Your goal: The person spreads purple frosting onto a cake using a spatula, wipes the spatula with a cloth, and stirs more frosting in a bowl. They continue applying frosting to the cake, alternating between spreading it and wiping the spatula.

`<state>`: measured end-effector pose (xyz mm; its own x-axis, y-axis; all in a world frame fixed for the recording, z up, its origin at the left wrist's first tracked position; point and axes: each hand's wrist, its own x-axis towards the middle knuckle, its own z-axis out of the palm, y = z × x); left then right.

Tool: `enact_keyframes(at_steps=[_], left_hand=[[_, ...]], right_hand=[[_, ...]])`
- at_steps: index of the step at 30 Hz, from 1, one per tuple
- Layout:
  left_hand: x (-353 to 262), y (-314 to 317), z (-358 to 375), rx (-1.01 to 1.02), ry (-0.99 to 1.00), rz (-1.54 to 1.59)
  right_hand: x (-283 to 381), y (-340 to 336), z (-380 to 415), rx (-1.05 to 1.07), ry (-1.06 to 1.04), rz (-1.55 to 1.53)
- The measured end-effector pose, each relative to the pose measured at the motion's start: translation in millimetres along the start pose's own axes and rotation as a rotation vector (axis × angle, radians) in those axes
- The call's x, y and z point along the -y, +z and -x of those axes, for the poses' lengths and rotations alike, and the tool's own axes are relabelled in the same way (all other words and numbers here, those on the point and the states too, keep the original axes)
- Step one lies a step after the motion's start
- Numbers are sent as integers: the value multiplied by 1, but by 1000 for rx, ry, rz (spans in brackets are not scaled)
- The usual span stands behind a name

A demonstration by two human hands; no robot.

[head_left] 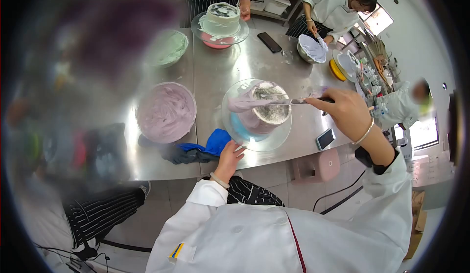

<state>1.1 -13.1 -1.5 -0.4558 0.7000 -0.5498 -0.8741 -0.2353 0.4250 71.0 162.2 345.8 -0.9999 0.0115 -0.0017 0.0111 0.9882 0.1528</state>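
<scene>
My right hand (345, 109) is closed around the dark handle of a palette knife (298, 101). A thick lump of lilac cream (243, 103) sits on its blade, which is held over a round cake (270, 114). The cake has lilac cream around its side, and its speckled grey-white top shows bare. It stands on a clear glass turntable (280, 138) with a blue base. My left hand (229, 159) is at the turntable's near rim, fingers extended and slightly apart, seeming to touch it. Left of the cake is a bowl of lilac cream (166, 112).
Blue and dark cloths (215, 143) lie by my left hand. Phones lie on the steel table (210, 67): one (325, 139) at right, another (269, 42) farther back. Co-workers stand across with a pale green cake (220, 25) and a cream bowl (312, 48). A pink stool (320, 165) stands below.
</scene>
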Motion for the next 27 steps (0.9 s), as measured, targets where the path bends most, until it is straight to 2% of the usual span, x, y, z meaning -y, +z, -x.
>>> enact_keyframes(at_steps=[2, 6, 10, 12, 15, 18, 19, 21, 25, 27], left_hand=[[-4, 10, 0, 18, -13, 26], [-7, 20, 7, 21, -19, 8], [-7, 19, 10, -9, 13, 33], [-5, 17, 9, 6, 55, 9], [-6, 17, 11, 25, 78, -2], [-9, 21, 14, 13, 63, 3], [-10, 20, 13, 14, 61, 1], [-10, 18, 13, 29, 56, 24], [-8, 15, 11, 28, 68, 47], [-5, 17, 12, 6, 104, -29]], right_hand=[[-3, -6, -10, -56, -258, 327], [4, 23, -25, -54, -409, 521], [16, -2, -16, 9, -450, 577], [19, -13, -15, -129, -448, 573], [23, -6, -35, -142, -416, 513], [29, 26, -65, 40, -418, 552], [30, 32, -72, 40, -415, 551], [32, 39, -79, 276, -407, 558], [27, 31, -66, 233, -477, 589], [25, 36, -68, 68, -513, 630]])
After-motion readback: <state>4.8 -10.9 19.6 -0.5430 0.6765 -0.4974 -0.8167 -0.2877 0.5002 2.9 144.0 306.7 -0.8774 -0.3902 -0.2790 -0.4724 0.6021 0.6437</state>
